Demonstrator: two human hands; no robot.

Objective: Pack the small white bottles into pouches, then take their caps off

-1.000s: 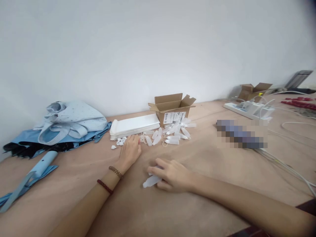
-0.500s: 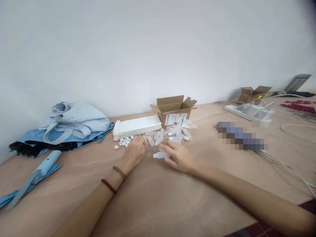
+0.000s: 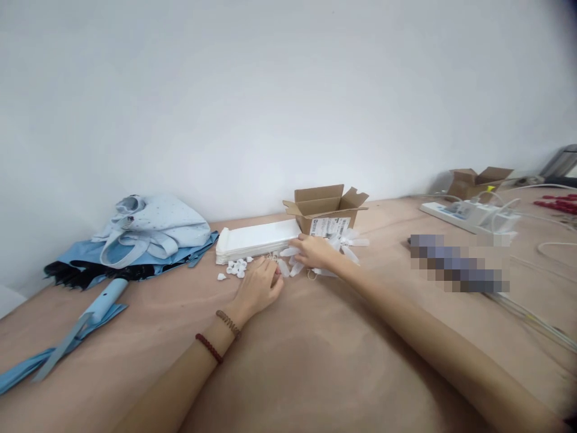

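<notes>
Translucent white soft-plastic dropper bottles (image 3: 283, 268) are heaped before a brown cardboard box (image 3: 325, 207); light, slick, thin-walled, best taken by the body | right hand (image 3: 314, 252): fingers together, laid over bottles, clamp unclear | left hand (image 3: 256, 290): fingers curled together, beside small white caps (image 3: 237, 268)

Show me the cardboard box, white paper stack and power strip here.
cardboard box (image 3: 306, 224), head view, front wall
white paper stack (image 3: 256, 239), head view, top face
power strip (image 3: 455, 211), head view, top face
</notes>
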